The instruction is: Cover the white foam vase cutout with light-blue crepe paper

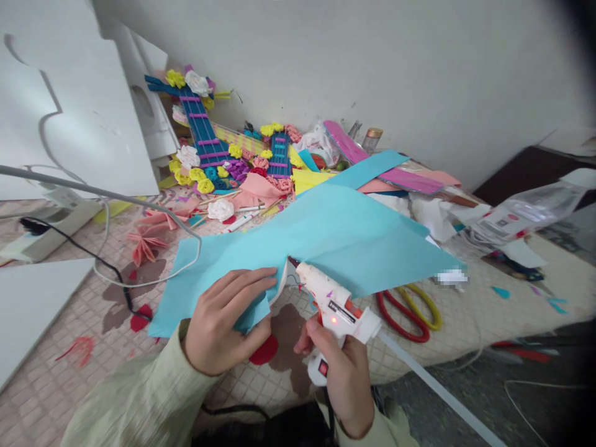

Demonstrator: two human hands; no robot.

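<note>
A large light blue paper sheet lies across the table. My left hand is on its near edge, fingers bent over a folded part of the paper, with the thumb beneath the fold. In my right hand is a white glue gun with a red light lit on its side. Its dark nozzle tip is at the blue paper's edge, just right of my left fingertips. A long pale glue stick sticks out of the gun's back toward the lower right.
Scissors with red and yellow handles lie right of the gun. Paper-flower decorations and craft scraps crowd the wall side. White boards and a power strip with cables are at left; a plastic bag is at right.
</note>
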